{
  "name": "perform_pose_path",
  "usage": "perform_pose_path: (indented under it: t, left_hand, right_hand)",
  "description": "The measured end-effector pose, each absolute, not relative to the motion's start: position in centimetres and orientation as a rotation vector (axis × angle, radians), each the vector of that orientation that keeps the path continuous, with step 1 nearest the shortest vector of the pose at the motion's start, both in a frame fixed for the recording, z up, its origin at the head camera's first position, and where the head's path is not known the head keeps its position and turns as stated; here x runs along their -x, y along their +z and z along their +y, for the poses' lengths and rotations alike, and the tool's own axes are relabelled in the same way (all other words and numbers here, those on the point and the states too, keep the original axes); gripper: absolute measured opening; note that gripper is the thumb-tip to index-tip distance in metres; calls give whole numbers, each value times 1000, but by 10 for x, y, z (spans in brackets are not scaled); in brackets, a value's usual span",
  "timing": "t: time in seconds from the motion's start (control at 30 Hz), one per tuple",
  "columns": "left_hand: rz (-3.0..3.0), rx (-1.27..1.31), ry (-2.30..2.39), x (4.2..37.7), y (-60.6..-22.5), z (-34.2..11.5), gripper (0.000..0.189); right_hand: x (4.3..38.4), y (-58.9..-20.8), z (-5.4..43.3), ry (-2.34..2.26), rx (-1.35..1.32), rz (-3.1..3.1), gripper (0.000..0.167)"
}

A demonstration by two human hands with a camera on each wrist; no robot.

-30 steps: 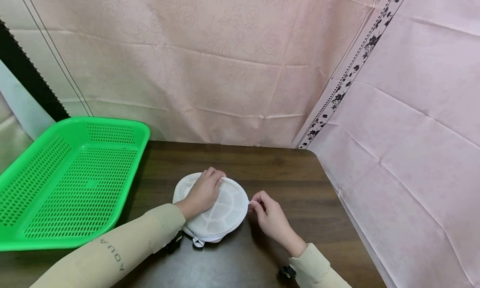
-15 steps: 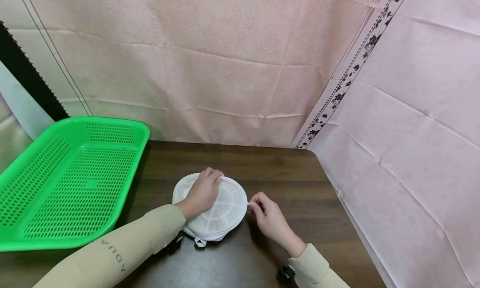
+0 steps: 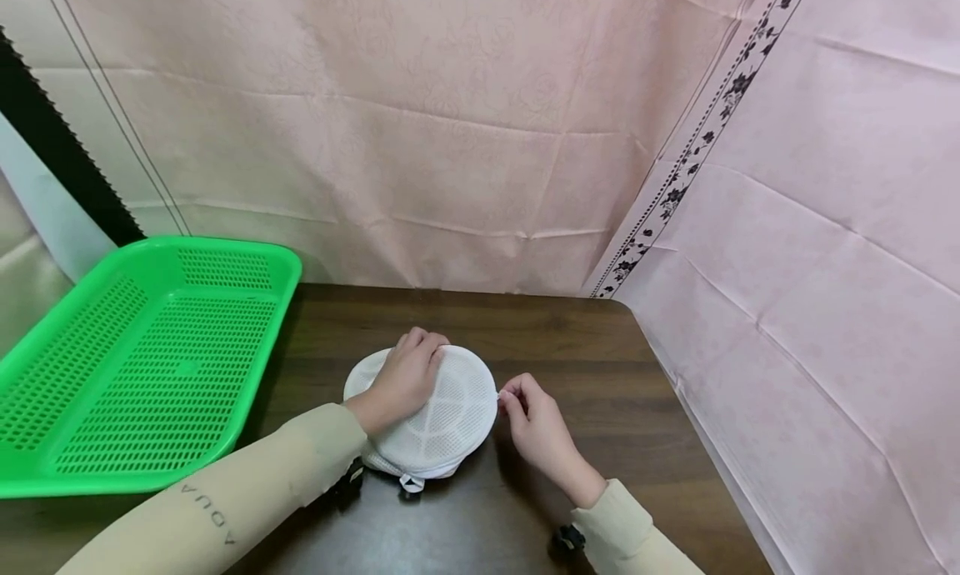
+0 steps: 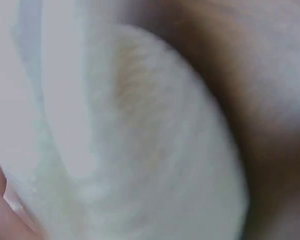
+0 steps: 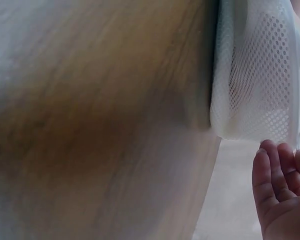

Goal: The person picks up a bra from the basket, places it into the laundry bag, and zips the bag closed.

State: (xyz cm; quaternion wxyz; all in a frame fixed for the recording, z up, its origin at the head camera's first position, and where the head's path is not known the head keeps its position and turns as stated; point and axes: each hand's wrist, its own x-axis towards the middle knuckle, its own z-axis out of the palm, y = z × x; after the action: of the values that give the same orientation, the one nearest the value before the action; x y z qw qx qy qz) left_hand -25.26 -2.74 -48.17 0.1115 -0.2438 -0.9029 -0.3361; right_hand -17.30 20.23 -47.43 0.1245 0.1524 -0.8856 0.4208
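Note:
A round white mesh laundry bag (image 3: pixel 450 408) lies on the brown table, with a zipper along its rim and a small fabric tab (image 3: pixel 411 482) at its near side. My left hand (image 3: pixel 405 379) lies across the top and holds the bag by its far rim. At the bag's right edge, my right hand (image 3: pixel 540 425) pinches the small zipper pull (image 3: pixel 501 395) between thumb and forefinger. The mesh side wall (image 5: pixel 260 75) shows close up in the right wrist view, the curled right fingers (image 5: pixel 272 172) just below it. Blurred white fabric (image 4: pixel 155 150) fills most of the left wrist view.
A large green plastic basket (image 3: pixel 288 304) with slotted walls stands left of the bag, partly overlapped by the left sleeve (image 3: pixel 247 483). Behind the wooden table (image 3: pixel 570 333) hangs a pink cloth (image 3: pixel 450 142), with more cloth along the right side.
The bag has turned slightly under the left hand, its near tab shifting a little to the right. The right hand keeps its pinch at the right edge, a touch farther up. The view has shifted slightly.

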Motion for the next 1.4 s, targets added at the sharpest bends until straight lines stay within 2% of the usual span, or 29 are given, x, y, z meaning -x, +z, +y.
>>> perform_pose_path:
  t: [0.13,0.27,0.43,0.83,1.4]
  left_hand:
    - [-2645,913,-860,255,-463,-23,32]
    - [-2612,1191,-620,256,-449,-15,33]
    - [-2586,1401,-400,258,-451,-13,38]
    - [-2547,1344,-531,256,-471,-17,20]
    - [-2594,1296,-634,254,-483,-19,19]
  right_hand:
    - [175,-471,201,1245,-449,-2561,7]
    - [175,-470,200,1288,-450,-2566,5]
    - [175,-470,198,1323,-480,-2576,5]
    - [176,-469,193,1285,-501,-2597,5]
    - [176,-473,192,1264,-458,-2662,5]
